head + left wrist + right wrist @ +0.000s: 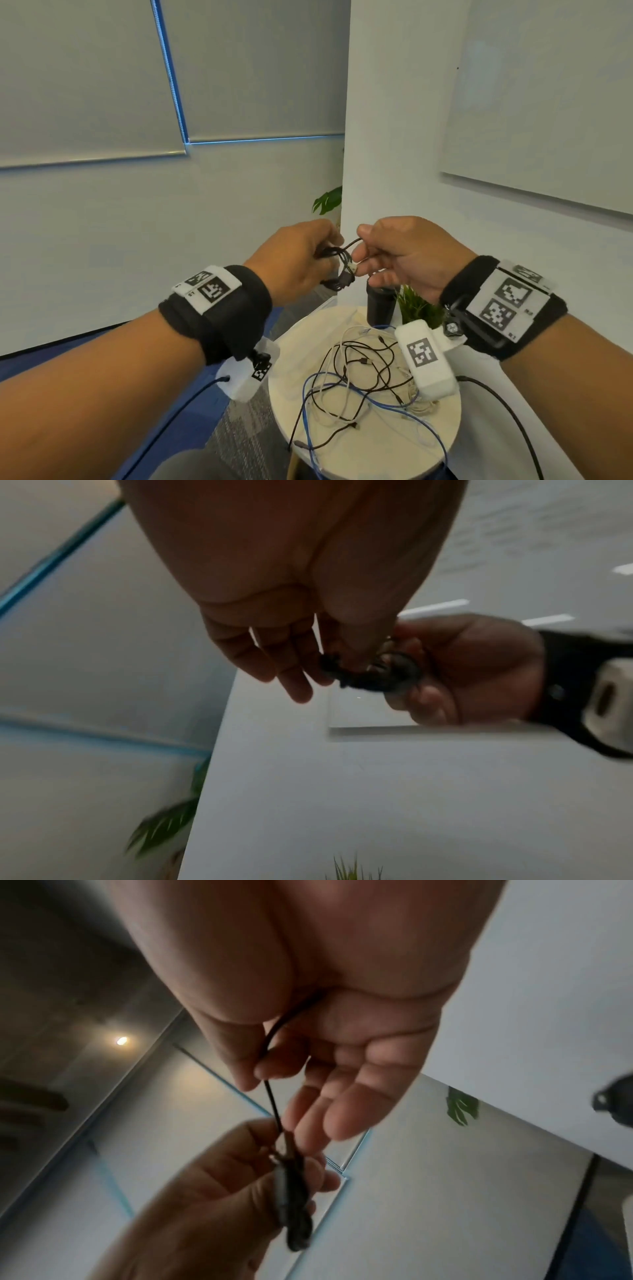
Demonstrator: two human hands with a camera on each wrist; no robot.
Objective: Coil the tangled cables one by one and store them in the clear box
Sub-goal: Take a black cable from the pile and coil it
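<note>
on the round table (442, 442) nearest the viewer, a tangle of cables (363, 380) waits, uncoiled. above it the left hand (294, 260) pinches a small black coil (339, 270) while the right hand (407, 253) pinches its loose end, other fingers relaxed — one cable nearly wound; clear box unseen.

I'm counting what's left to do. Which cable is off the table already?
The black cable, coiled small and held up between the left hand and right hand. The blue, white and other black cables lie tangled on the round table.

black cable (337, 265), blue cable (387, 404), white table (442, 435)
</note>
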